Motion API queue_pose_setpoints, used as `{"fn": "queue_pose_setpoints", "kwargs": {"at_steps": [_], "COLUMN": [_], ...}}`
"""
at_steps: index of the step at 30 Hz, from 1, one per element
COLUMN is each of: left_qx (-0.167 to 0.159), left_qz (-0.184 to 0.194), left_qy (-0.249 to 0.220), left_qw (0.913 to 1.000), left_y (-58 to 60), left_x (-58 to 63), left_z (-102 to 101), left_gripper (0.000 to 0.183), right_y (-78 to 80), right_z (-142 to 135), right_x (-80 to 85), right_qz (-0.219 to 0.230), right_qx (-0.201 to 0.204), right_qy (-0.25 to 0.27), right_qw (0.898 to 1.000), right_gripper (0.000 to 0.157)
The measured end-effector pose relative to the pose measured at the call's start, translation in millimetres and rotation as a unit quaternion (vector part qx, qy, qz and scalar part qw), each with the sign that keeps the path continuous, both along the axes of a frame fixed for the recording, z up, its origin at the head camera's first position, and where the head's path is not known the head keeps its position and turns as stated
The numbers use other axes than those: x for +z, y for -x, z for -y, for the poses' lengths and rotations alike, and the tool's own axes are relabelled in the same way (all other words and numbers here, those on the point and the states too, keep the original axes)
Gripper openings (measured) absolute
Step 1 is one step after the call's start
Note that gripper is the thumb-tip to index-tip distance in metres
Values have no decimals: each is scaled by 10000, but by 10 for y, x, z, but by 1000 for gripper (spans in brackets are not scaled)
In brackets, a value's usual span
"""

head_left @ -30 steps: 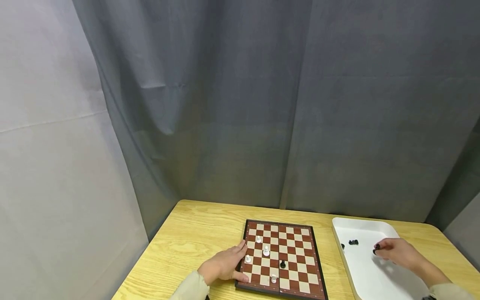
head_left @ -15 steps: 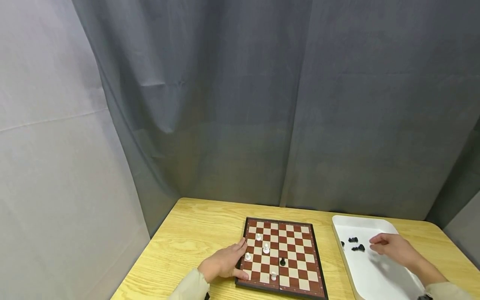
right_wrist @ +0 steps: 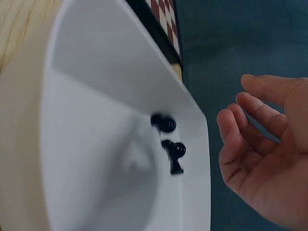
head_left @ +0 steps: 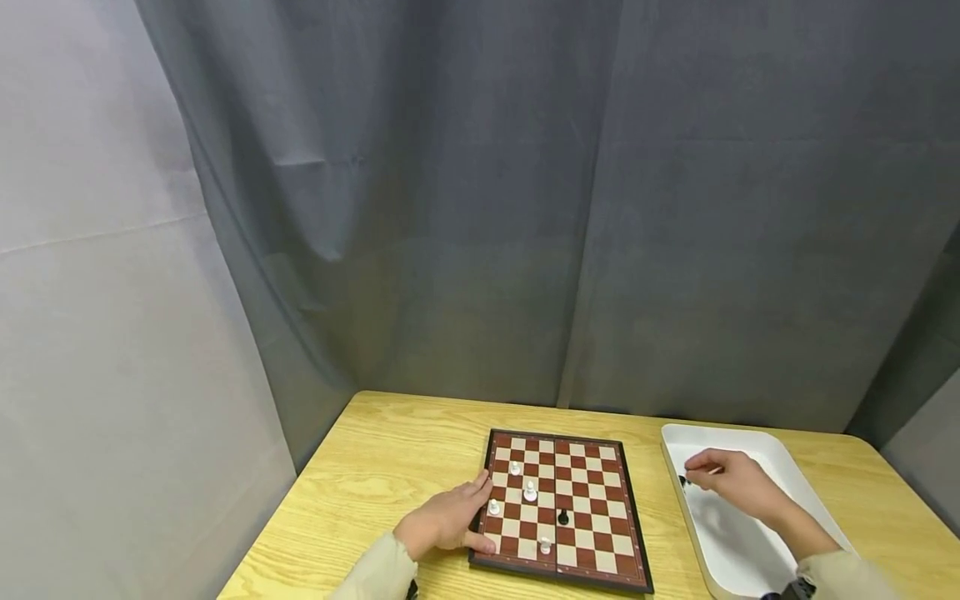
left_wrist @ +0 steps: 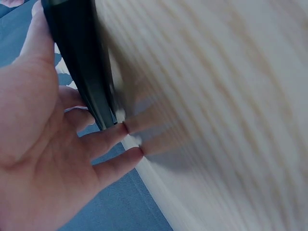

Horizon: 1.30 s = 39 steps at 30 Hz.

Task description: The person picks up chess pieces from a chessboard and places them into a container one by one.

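Note:
My left hand (head_left: pixel 447 518) rests along the left edge of a folding chessboard (head_left: pixel 592 477), its thumb over the near corner. In the left wrist view, fingertips of the left hand (left_wrist: pixel 48 144) touch the table beside the board's dark edge (left_wrist: pixel 79 57). Several white chess pieces (head_left: pixel 530 492) and one black chess piece (head_left: pixel 563 517) stand on the board. Over the left side of a white tray (head_left: pixel 738 546) hovers my right hand (head_left: pixel 738 483), fingers loosely bent and holding nothing. Black chess pieces (right_wrist: pixel 174 150) lie in the tray near its wall, mostly hidden by the hand in the head view.
The wooden table (head_left: pixel 397 442) shows to the left of the board and in a strip between board and tray. Grey curtains (head_left: pixel 450 250) hang behind the table, and a pale cloth wall (head_left: pixel 112 333) is at the left.
A second ago my right hand held a black chess piece; half a second ago it was empty, with the piece in the tray. Since then it has moved left. The left hand stays put.

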<state>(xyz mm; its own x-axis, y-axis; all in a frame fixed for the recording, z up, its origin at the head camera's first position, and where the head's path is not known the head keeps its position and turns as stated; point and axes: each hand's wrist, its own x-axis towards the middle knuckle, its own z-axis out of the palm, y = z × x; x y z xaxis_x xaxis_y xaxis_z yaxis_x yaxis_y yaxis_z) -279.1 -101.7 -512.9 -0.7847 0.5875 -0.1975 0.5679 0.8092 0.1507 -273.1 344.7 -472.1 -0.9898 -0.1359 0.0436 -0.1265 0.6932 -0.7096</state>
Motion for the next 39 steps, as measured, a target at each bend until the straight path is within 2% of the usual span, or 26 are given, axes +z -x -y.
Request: {"fn": "queue_pose_setpoints", "kwargs": {"at_steps": [6, 12, 20, 25, 39], "left_qx": [39, 46, 122, 91, 99], "left_qz": [18, 82, 112, 128, 153], "left_qy": [56, -1, -34, -43, -53], "left_qw": [10000, 10000, 9999, 9999, 9998], "left_y": [2, -6, -19, -32, -1], "left_x": [24, 26, 42, 55, 24], "left_z": [-8, -11, -2, -13, -28], "left_gripper": [100, 100, 101, 101, 101], "right_y": [8, 8, -21, -55, -33], "right_z": [281, 500, 825, 1024, 1355], "right_x": [28, 21, -11, -54, -173], "right_qz": [-214, -238, -7, 86, 207], "right_qx": [214, 487, 859, 1234, 1766], "right_qy": [139, 293, 565, 756, 761], "right_qw": [9994, 9981, 9947, 9894, 9811], "right_gripper": [22, 23, 23, 22, 18]}}
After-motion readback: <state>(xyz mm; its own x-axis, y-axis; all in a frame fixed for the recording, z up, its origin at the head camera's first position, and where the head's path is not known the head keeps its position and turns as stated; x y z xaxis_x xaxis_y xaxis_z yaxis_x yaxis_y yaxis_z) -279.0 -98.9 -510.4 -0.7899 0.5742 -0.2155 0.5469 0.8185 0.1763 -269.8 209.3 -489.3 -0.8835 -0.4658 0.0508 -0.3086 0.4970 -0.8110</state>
